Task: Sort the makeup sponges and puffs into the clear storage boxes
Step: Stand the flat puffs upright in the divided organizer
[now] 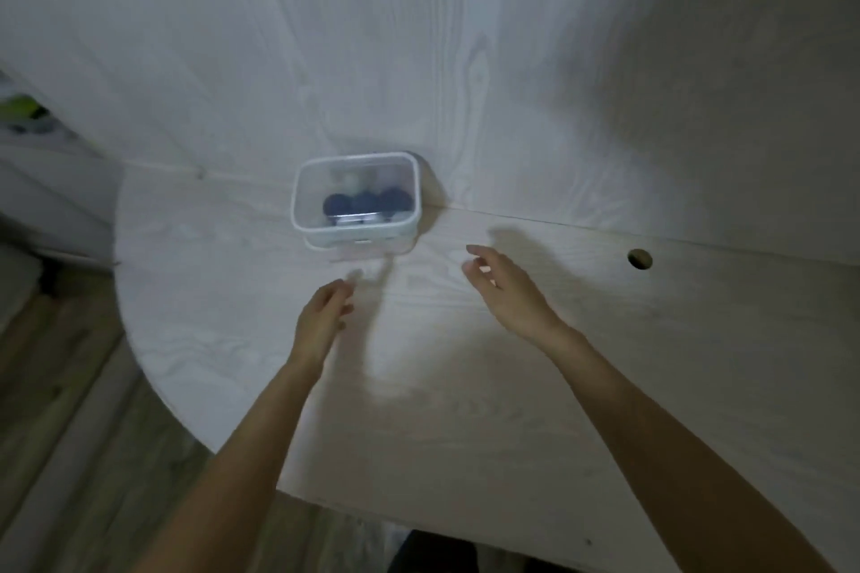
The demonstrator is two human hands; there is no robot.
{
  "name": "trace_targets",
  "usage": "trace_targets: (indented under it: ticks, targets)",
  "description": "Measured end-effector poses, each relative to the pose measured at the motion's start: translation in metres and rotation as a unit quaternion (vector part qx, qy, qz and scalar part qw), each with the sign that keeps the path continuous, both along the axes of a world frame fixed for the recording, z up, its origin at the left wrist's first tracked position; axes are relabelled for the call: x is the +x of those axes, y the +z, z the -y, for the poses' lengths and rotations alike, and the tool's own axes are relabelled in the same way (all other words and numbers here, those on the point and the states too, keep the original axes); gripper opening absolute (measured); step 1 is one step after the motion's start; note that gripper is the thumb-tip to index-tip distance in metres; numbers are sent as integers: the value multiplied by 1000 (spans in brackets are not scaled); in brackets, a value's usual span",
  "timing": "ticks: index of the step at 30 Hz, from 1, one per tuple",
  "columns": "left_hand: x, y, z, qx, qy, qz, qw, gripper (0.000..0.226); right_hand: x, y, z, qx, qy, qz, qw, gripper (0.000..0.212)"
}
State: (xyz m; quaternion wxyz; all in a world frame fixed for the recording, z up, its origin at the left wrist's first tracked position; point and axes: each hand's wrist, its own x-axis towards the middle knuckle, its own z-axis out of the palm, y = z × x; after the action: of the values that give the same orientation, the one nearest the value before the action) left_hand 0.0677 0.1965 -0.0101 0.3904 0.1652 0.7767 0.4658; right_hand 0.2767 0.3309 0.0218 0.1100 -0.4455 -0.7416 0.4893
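Observation:
A clear storage box [311, 195] with a white rim stands on the pale wooden table [465, 386], against the back panel. Inside it lie several dark blue round puffs [367, 202] and some pale ones behind them, blurred. My left hand [322, 320] hovers in front of the box, a little to its left, fingers loosely curled and holding nothing. Right of the box, my right hand [502, 284] hangs over the table with relaxed fingers, also empty. Neither hand touches the box.
A round cable hole [640, 258] is cut in the table at the right. The table's curved edge runs down the left side, with wooden floor [60, 386] below. A white panel [419, 37] rises behind the box.

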Motion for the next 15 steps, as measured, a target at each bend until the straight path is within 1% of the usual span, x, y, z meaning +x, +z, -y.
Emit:
trace_targets:
  ticks: [2,3,5,7,9,11,12,13,15]
  targets:
    - [-36,5,-1,22,35,15,999,58,-48,2,-9,-24,-28,-35,999,48]
    - [-57,7,-4,41,46,31,998,61,-75,4,-13,-33,-43,-53,997,48]
    - [-69,15,-16,77,43,52,995,63,-95,10,-19,-45,-73,-95,992,46]
    - [-85,20,-30,95,20,64,993,61,-120,5,-26,-48,-93,-102,989,46]
    - [-91,23,-43,100,-21,63,993,58,-133,2,-29,-55,-114,-93,988,45]
    - [-93,23,-52,103,-44,64,992,44,-140,-1,-31,-66,-126,-101,985,42]
    - [-92,23,-55,109,-44,63,991,36,-142,-2,-32,-73,-129,-111,983,41]
    - [-91,23,-56,116,-39,66,990,33,-143,-4,-32,-74,-132,-118,981,40]
    - [-93,21,-56,129,-29,70,989,32,-144,-8,-32,-69,-135,-124,981,40]
